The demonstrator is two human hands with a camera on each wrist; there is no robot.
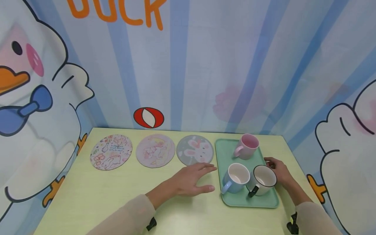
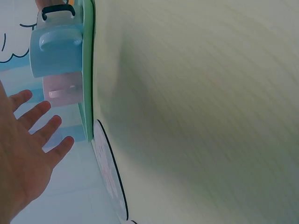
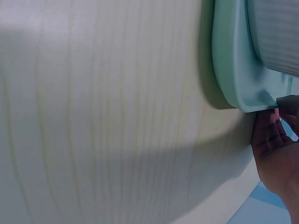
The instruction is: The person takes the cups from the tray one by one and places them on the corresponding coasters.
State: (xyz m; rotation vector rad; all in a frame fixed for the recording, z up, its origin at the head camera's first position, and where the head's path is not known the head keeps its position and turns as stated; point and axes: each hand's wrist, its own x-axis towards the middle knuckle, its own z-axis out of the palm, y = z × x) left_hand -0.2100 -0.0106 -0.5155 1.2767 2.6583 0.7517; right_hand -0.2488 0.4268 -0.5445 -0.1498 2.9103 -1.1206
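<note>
A green tray point(image 1: 225, 152) lies at the right of the table, carrying three mugs. The pink mug point(image 1: 246, 150) stands at its far end. Nearer are a blue mug point(image 1: 233, 185) and a white mug point(image 1: 263, 187) with a black rim and black handle. My right hand point(image 3: 278, 154) grips the tray's right edge, thumb over the rim and fingers beneath. Just left of the tray, my left hand point(image 1: 192, 179) hovers with fingers spread and nothing in it. The left wrist view shows those fingers point(image 2: 43, 130) extended, apart from the mugs.
Three round mats lie along the back of the pale table point(image 1: 117, 195): a floral one point(image 1: 111, 152), a pink one point(image 1: 155, 151) and a grey one with a rabbit point(image 1: 195, 150). A striped cloth backdrop point(image 1: 199, 65) with cartoon ducks hangs behind the table.
</note>
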